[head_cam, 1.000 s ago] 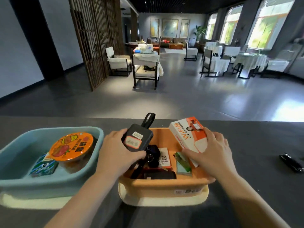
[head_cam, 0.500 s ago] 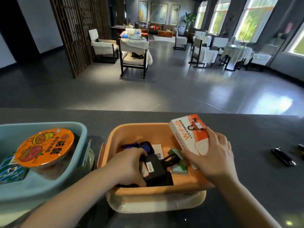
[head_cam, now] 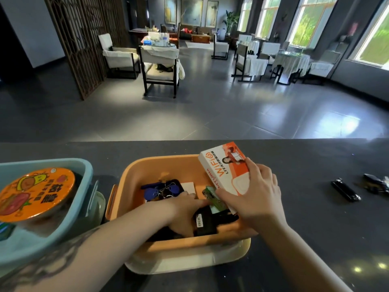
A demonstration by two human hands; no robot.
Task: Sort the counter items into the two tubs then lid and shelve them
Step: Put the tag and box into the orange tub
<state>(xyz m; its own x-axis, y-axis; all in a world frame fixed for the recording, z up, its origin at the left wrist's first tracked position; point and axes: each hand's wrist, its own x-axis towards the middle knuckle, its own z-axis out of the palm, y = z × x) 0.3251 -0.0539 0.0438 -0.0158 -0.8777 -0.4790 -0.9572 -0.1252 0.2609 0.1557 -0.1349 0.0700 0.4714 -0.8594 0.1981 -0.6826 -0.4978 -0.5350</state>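
Note:
An orange tub [head_cam: 160, 160] stands on a cream lid [head_cam: 189, 264] at the counter's centre. My left hand [head_cam: 185, 211] reaches down inside it and holds a black device [head_cam: 205, 223] with a white label low against the tub's near wall. My right hand [head_cam: 256, 197] grips a white and orange WiFi box [head_cam: 223, 167], tilted over the tub's right rim. Blue key fobs [head_cam: 162, 189] and a green item [head_cam: 212, 199] lie in the tub. At the left, a blue tub [head_cam: 84, 171] holds an orange-lidded cup [head_cam: 35, 192].
Two small black items [head_cam: 344, 190] [head_cam: 376, 183] lie on the dark counter [head_cam: 305, 239] to the right. Beyond the counter's far edge is a room with chairs and tables.
My left hand has lowered the black device from above the orange tub down into it. My right hand keeps the WiFi box at the tub's right rim. The view has shifted right.

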